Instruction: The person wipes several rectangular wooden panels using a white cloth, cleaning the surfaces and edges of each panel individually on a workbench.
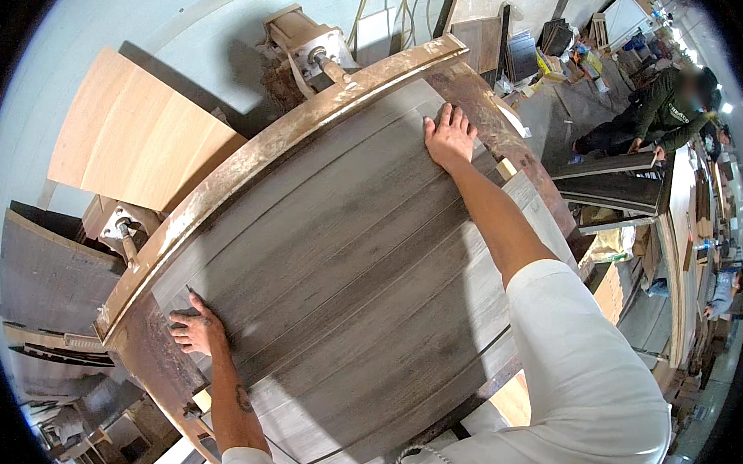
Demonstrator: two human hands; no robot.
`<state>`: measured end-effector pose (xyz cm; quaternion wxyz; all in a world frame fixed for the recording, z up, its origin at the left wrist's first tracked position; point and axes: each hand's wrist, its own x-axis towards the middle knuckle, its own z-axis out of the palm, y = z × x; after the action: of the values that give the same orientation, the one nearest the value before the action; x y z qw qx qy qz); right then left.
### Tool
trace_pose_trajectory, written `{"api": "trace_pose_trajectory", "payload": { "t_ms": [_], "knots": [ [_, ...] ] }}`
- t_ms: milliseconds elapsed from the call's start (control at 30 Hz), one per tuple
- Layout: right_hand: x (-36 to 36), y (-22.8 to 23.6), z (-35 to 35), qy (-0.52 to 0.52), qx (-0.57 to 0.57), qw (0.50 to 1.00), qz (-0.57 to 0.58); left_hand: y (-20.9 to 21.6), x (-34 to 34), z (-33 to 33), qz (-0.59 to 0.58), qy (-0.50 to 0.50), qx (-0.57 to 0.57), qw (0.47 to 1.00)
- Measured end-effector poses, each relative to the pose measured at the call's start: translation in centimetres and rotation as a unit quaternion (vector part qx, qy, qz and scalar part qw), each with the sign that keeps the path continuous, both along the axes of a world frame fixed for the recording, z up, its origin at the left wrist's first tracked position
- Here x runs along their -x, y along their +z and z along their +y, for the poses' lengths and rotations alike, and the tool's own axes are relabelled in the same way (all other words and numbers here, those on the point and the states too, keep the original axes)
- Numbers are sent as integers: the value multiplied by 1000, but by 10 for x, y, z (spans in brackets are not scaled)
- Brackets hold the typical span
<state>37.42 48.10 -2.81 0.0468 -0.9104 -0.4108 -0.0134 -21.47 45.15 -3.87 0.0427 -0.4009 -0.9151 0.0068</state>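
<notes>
A wide panel of grey wood planks (338, 242) lies on a worn brown press table (513, 132) in front of me. At the panel's far left corner, my left hand (198, 327) rests with its fingers spread. My right hand (452, 137) lies flat on the panel's far right corner, fingers apart. Neither hand grips anything. Along the far edge runs a long, scuffed wooden bar (279, 149), with the panel's far side close to it. Small pale wood blocks (507, 169) sit at the panel's sides.
Behind the bar are two piston units (325, 62) with metal rods. A light wood panel (143, 130) leans at the far left, near dark boards (59, 278). To the right, a co-worker (668, 116) handles dark planks (612, 165) by a cluttered workbench (669, 275).
</notes>
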Motion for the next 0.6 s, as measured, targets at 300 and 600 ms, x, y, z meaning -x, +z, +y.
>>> {"api": "trace_pose_trajectory", "payload": {
  "t_ms": [300, 600],
  "knots": [
    [-2, -5, 2, 9, -22, 999, -30, 1, 0, 1, 3, 2, 0, 1000],
    [-9, -5, -1, 12, -18, 999, -32, 1, -8, 3, -13, -1, -3, 1000]
  ]
}}
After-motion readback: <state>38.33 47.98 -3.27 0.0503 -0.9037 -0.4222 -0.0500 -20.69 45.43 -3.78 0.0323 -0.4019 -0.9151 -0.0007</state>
